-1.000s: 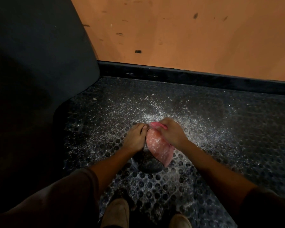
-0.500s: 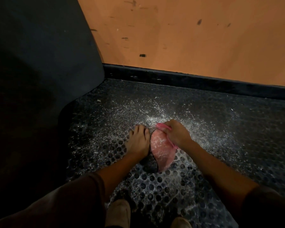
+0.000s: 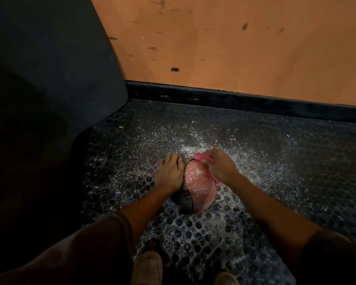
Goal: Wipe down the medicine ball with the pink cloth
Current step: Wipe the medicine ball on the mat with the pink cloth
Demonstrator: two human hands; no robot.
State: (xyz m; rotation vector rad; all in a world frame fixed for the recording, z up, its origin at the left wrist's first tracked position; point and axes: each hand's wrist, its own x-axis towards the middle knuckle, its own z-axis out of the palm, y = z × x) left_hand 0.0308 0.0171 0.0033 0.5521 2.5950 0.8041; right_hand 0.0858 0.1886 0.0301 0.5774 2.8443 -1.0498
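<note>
A dim room: scuffed orange wall (image 3: 234, 44) above a black baseboard (image 3: 245, 98), a dark padded panel (image 3: 49, 68) at left, and wet-glinting perforated black rubber floor matting (image 3: 296, 161).

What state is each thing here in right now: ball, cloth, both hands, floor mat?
medicine ball: on the mat, mostly covered by the cloth.
pink cloth: draped over the ball, bunched at its far end, flecked.
left hand: fingers straight, resting on the ball's left side.
right hand: grips the bunched cloth.
floor mat: strewn with glistening flecks around the ball.
wall: scuffed.
</note>
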